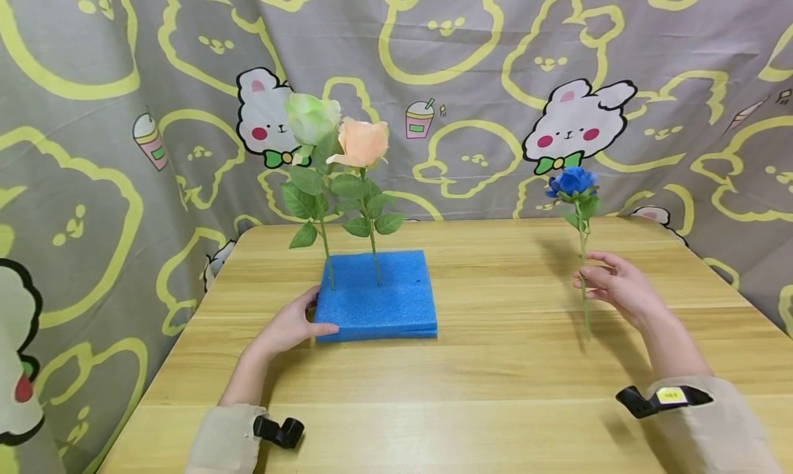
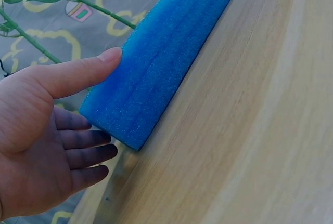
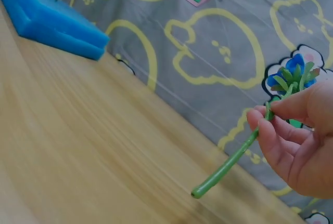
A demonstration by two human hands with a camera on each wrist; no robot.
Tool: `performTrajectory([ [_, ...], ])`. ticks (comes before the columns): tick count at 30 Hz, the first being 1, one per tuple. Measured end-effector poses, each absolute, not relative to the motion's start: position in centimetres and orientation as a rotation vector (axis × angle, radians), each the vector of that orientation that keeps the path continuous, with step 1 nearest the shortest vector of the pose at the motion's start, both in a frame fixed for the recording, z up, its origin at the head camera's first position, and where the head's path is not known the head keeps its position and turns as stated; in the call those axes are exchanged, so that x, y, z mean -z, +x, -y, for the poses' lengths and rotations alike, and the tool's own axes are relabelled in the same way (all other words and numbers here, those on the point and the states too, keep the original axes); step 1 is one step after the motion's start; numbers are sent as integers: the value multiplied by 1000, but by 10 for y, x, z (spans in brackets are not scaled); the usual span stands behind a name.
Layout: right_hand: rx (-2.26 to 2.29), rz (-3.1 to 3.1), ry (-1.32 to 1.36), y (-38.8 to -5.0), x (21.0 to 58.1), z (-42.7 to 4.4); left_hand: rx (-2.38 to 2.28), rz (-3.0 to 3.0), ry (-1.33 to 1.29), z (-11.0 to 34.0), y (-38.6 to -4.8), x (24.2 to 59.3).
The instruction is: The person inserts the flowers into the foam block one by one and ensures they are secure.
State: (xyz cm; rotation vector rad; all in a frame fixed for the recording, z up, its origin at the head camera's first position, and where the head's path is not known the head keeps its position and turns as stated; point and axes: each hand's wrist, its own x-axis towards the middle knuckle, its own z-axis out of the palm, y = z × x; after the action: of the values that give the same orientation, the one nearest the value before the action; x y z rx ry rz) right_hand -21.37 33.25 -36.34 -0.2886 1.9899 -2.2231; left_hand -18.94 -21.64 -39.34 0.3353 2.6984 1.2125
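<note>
A blue foam block point(image 1: 378, 309) lies on the table at left of centre. Two artificial roses stand upright in it: a pale green one point(image 1: 312, 120) and a peach one point(image 1: 362, 144). My left hand point(image 1: 288, 329) is at the block's left edge. Its thumb point(image 2: 99, 65) touches the block's front upper edge, and the other fingers extend along the left side. Over on the right, my right hand point(image 1: 622, 292) pinches the stem of a blue artificial rose point(image 1: 573, 183) between thumb and fingers. The bloom points up, and the bare stem end point(image 3: 200, 190) hangs below the hand.
The wooden table point(image 1: 495, 405) extends between and in front of both hands. A grey curtain point(image 1: 471, 61) with yellow cartoon outlines hangs behind the table and along its sides. Each sleeve carries a black wrist mount point(image 1: 279, 433).
</note>
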Motion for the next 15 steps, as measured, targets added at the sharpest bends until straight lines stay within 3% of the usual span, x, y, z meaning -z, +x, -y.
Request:
performTrajectory([
  [15,2161,-2005,-350,-223,356,-293,-1190,-2709,333,216,-191,394],
])
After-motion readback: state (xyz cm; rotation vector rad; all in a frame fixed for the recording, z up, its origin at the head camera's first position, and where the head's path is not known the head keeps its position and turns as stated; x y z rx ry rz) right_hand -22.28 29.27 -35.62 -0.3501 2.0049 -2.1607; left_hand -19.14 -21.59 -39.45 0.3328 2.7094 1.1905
